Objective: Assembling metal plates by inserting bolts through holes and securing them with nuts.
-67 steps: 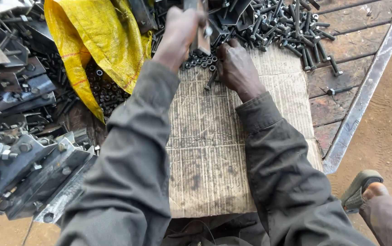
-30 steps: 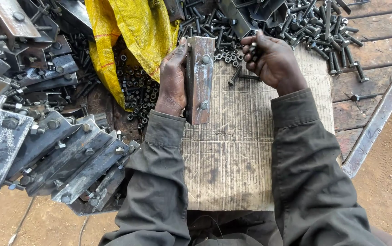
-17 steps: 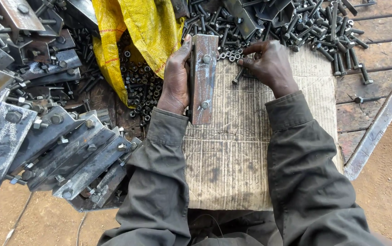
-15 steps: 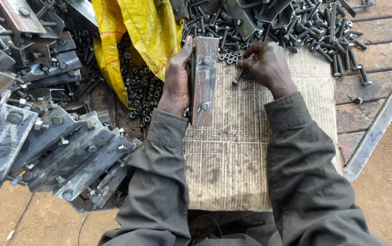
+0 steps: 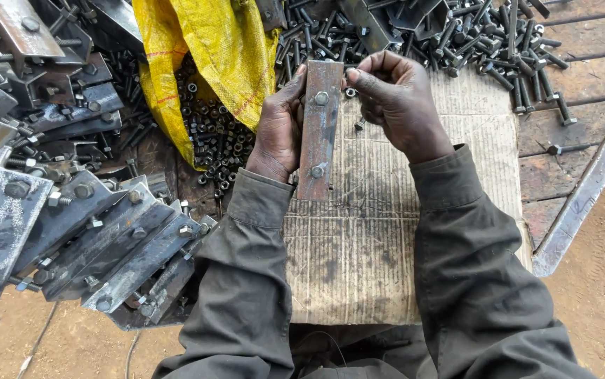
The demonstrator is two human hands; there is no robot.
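My left hand (image 5: pixel 279 130) grips a long rusty steel plate (image 5: pixel 320 133) from its left edge, holding it upright on a sheet of corrugated cardboard (image 5: pixel 386 267). Two bolt heads show on the plate's face, one near the top and one near the bottom. My right hand (image 5: pixel 397 102) is at the plate's top right corner, fingers pinched together on a small dark bolt or nut (image 5: pixel 360 123); what it pinches is mostly hidden. Both arms wear dark grey sleeves.
A heap of loose black bolts (image 5: pixel 485 35) lies beyond the cardboard. A yellow sack (image 5: pixel 211 56) spills small nuts (image 5: pixel 214 140) at left. Several bolted steel plates (image 5: pixel 70 231) are stacked at lower left. A metal rail (image 5: pixel 590 189) edges the wooden planks at right.
My left hand brought the steel plate down from the bolt heap and stood it on the cardboard. My right hand moved from the bolts to the plate's top right corner.
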